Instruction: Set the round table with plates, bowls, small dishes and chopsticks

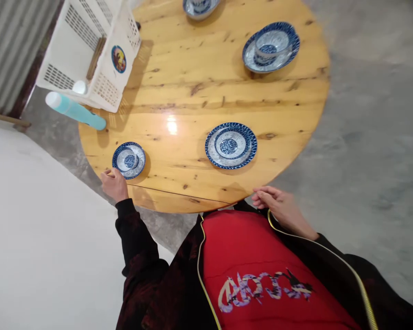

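My left hand (114,184), its fingers curled closed, is at the table's left front edge beside a small blue-and-white plate (140,167) with a bowl (126,159) on it. What the fingers hold, if anything, is too small to make out. My right hand (275,201) hovers by the front edge, fingers bent together with nothing visible in them. Between the hands, farther in, a larger patterned plate (211,153) carries a bowl (230,142). At the far right, another bowl (266,50) sits on an oval plate (291,34).
A white plastic basket (105,89) stands at the left of the round wooden table (179,105), with a brown wooden piece (96,57) inside. Beside it is a light-blue bottle (75,110). Another patterned dish (201,13) is at the back. A white wall (37,229) borders the left.
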The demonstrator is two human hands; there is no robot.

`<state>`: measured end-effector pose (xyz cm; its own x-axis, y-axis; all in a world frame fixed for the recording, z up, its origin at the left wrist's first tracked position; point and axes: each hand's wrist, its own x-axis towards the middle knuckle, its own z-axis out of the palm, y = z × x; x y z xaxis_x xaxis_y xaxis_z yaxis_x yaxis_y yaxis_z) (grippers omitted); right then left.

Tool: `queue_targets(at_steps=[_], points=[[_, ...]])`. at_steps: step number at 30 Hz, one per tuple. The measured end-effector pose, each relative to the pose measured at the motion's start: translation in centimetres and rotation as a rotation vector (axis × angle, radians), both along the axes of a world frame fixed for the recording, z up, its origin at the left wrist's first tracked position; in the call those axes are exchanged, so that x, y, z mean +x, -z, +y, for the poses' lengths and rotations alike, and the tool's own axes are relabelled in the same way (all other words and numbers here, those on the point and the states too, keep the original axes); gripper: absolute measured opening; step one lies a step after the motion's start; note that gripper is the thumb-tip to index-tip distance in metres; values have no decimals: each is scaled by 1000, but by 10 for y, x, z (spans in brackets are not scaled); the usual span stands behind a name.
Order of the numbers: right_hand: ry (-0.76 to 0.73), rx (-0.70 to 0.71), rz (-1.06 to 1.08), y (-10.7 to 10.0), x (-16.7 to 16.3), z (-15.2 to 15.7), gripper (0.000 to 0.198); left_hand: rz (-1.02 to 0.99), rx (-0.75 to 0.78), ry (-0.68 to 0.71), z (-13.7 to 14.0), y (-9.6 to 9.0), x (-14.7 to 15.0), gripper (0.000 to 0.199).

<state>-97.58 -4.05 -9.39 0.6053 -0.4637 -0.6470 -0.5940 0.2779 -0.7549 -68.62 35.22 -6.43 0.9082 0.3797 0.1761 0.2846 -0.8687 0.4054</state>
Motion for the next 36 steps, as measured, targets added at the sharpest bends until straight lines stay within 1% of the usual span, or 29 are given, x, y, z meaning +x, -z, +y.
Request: queue_targets(at_steps=[2, 3, 6, 9, 12, 15, 17, 18, 20, 24, 26, 29, 31, 34, 36], points=[[-3, 2, -8, 1, 0, 1, 39, -57, 20, 43, -21, 0, -16, 28], [0, 4, -10, 2, -1, 2, 40, -67, 20, 90, -35, 2, -26, 27], [24, 3, -14, 2, -4, 3, 40, -9, -16, 329, -84, 17, -62, 25], [65, -13, -1, 0, -10, 2, 41, 167, -84, 590, -136, 39, -110, 28], [120, -10, 36, -3, -18, -1, 42, 401, -173, 871, -182, 60, -168, 33], [166, 21, 37, -3, -27, -10, 41, 585, -208, 1110, -217, 74, -215, 32], [178, 42, 16, -2, -31, -19, 40, 640, -196, 1235, -235, 77, -232, 30], [180, 48, 3, -1, -33, -25, 40, 644, -182, 1265, -243, 77, -235, 29], [186, 52, -27, 0, -38, -41, 41, 613, -163, 1262, -258, 72, -233, 28], [239, 69, -84, 2, -53, -86, 42, 493, -169, 1126, -291, 54, -226, 28], [257, 62, -104, 4, -67, -115, 44, 455, -180, 1073, -315, 47, -230, 28], [303, 19, -109, 9, -96, -160, 45, 442, -198, 1064, -361, 44, -248, 28], [358, -7, -98, 14, -118, -188, 45, 449, -183, 1115, -394, 44, -262, 27], [425, -20, -83, 20, -144, -219, 44, 453, -115, 1304, -440, 43, -276, 22], [449, -4, -78, 24, -153, -233, 45, 453, -52, 1421, -466, 42, -279, 20]])
